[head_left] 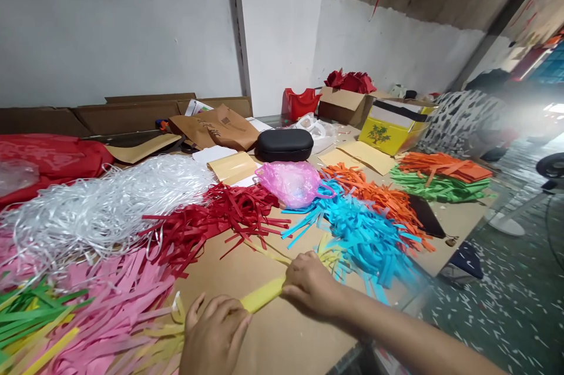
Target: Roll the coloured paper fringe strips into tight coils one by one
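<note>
Low on the brown cardboard (202, 275) table cover, a yellow paper band (263, 295) runs between the two hands. The right hand (312, 284) is closed around its far end, fingers curled tight together. The left hand (217, 334) lies over the near end with fingers bent and slightly parted; whether it pinches the band cannot be told. Between them the band looks narrow, flattened and smooth, with loose yellow strips (331, 253) beyond the right hand.
</note>
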Action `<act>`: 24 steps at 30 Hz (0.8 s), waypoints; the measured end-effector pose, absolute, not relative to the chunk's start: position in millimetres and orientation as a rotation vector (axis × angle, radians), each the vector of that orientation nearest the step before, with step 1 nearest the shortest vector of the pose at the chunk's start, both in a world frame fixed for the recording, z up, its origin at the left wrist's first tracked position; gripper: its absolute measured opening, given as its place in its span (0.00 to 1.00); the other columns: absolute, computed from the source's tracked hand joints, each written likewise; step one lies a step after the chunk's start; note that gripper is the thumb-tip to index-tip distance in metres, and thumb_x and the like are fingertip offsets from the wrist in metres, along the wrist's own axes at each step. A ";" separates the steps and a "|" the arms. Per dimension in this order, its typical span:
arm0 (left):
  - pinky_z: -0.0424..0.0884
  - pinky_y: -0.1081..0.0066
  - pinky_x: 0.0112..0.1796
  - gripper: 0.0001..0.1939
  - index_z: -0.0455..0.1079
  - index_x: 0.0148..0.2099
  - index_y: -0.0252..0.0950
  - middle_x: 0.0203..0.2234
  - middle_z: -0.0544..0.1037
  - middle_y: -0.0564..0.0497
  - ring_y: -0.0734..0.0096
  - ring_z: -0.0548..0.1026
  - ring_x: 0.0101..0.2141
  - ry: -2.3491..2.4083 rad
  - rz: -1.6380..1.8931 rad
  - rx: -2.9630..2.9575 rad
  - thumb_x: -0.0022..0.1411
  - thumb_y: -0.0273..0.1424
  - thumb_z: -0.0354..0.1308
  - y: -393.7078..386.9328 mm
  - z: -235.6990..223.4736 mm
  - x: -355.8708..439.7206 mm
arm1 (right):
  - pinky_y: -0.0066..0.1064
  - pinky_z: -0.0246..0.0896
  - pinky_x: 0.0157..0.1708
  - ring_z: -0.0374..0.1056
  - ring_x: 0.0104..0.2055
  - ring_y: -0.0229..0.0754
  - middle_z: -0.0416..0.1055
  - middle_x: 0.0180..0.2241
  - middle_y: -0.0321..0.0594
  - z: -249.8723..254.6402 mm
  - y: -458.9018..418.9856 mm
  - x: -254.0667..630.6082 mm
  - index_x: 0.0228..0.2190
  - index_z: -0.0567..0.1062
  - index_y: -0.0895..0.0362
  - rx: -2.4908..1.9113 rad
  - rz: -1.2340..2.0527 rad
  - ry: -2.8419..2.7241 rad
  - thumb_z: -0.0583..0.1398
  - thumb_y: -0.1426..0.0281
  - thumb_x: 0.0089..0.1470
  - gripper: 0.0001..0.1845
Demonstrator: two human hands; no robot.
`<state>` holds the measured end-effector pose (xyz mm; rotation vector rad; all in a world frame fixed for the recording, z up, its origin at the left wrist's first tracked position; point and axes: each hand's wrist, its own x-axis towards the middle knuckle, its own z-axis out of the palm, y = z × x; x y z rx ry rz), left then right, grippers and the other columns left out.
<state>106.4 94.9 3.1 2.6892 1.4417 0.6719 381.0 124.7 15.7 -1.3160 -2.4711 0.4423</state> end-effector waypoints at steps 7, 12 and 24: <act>0.58 0.55 0.48 0.17 0.75 0.32 0.42 0.30 0.81 0.54 0.62 0.76 0.38 1.659 0.436 2.473 0.71 0.36 0.49 108.9 1.4 117.3 | 0.35 0.47 0.38 0.65 0.35 0.41 0.75 0.29 0.37 12.4 142.8 371.4 0.26 0.79 0.56 -1.483 0.423 -2.426 0.63 0.69 0.58 0.09; 0.59 0.56 0.46 0.16 0.75 0.31 0.41 0.29 0.80 0.52 0.60 0.75 0.37 1.696 0.415 2.512 0.69 0.35 0.51 113.3 -2.7 116.7 | 0.35 0.47 0.37 0.64 0.34 0.42 0.74 0.28 0.38 4.9 143.4 367.4 0.24 0.77 0.57 -1.497 0.420 -2.398 0.62 0.69 0.56 0.10; 0.54 0.50 0.57 0.13 0.77 0.42 0.38 0.34 0.82 0.50 0.57 0.75 0.43 1.428 0.689 2.992 0.62 0.25 0.52 103.5 8.1 130.6 | 0.48 0.43 0.61 0.63 0.60 0.47 0.78 0.52 0.39 26.7 135.5 398.5 0.44 0.76 0.51 -0.930 0.059 -2.655 0.53 0.69 0.70 0.11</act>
